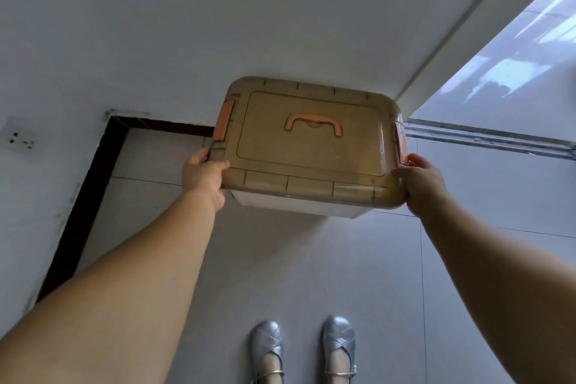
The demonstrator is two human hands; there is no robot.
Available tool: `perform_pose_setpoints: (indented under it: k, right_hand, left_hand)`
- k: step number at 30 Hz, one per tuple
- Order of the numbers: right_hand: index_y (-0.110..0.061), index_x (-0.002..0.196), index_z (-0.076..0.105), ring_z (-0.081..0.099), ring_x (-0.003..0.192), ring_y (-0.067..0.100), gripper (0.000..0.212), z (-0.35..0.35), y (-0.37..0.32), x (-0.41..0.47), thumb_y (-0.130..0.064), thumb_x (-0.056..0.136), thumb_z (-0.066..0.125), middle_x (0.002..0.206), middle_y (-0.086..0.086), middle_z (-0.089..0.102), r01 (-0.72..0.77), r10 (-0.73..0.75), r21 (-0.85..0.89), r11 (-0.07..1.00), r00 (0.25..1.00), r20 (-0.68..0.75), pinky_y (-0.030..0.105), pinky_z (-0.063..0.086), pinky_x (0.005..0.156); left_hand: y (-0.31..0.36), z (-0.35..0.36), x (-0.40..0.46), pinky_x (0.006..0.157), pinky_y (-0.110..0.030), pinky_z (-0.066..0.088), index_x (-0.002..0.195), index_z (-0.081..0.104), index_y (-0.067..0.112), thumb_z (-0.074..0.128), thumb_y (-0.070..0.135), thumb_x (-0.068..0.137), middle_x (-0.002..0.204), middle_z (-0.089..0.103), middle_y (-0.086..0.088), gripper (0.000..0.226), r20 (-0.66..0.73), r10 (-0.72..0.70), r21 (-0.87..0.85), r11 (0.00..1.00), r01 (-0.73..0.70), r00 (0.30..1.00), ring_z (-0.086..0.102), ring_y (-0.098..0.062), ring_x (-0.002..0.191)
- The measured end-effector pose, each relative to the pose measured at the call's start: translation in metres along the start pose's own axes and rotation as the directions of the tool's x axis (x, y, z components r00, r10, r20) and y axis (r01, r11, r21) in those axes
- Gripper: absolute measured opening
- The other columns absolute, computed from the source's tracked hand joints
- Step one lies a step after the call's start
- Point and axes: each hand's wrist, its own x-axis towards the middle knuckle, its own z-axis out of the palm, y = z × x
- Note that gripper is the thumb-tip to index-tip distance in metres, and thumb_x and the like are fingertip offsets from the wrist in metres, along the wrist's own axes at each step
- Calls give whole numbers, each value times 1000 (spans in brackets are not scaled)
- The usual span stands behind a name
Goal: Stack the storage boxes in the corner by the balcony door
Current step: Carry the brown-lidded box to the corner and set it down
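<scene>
Your left hand (204,176) grips the near-left corner of the storage box (308,142), thumb on the brown translucent lid and fingers curled under the rim; your right hand (420,179) clasps the near-right corner just below the orange side latch (401,142). The box, orange handle (313,124) lying flat on the lid, is level in the corner, against the white wall (187,25), beside the sliding-door track (486,137). Whether it rests on the tiled floor (311,274) cannot be told.

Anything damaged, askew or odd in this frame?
The storage box looks intact, lid on, held level between left hand and right hand. Only oddity: the dark baseboard stops short behind the box.
</scene>
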Motion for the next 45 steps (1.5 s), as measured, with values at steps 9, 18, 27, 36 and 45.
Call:
perform_pose_setpoints:
  k: [9, 18, 27, 36, 45]
  right_hand:
    - [-17, 144, 38, 49, 125, 31, 61, 11, 27, 16, 2, 89, 56, 144, 9, 44, 28, -30, 99, 995, 999, 16, 47, 45, 104]
    - [-28, 141, 41, 53, 118, 29, 55, 21, 40, 9, -10, 92, 57, 138, 10, 49, -1, 4, 34, 999, 997, -81, 49, 49, 100]
    - [-22, 152, 19, 44, 133, 33, 71, 24, 19, -19, -24, 93, 58, 154, 11, 33, -17, 4, -194, 981, 998, -69, 40, 45, 100]
    - [-22, 151, 24, 33, 142, 32, 78, -34, -11, -116, -33, 86, 66, 158, 7, 27, -83, 78, -100, 992, 996, -47, 48, 31, 111]
    - [-14, 150, 26, 32, 142, 29, 83, -167, -13, -244, -33, 83, 70, 157, 11, 29, -159, 172, 92, 983, 973, -156, 40, 29, 111]
  left_hand:
    - [-18, 4, 30, 85, -38, 49, 138, 44, 16, 52, -9, 89, 137, 55, -10, 56, 24, 41, -87, 995, -39, 999, 57, -27, 115]
    - [-34, 3, 32, 98, -52, 49, 143, 42, 26, 52, 5, 93, 143, 51, -4, 55, -29, 105, 150, 984, -99, 994, 51, -30, 127]
    - [-27, 4, -5, 114, -50, 27, 153, 6, 32, 47, 45, 93, 162, 2, -9, 73, 26, 168, 812, 571, -119, 985, 6, -35, 149]
    - [-9, 6, -115, 117, -54, 19, 153, 7, 32, 37, 52, 94, 162, 6, -11, 70, 81, 26, 830, 552, -82, 996, 7, -37, 149]
    - [14, 32, -239, 116, -52, 24, 152, 18, 26, 40, 52, 90, 159, 23, -13, 71, 276, -30, 812, 543, -216, 961, 26, -36, 143]
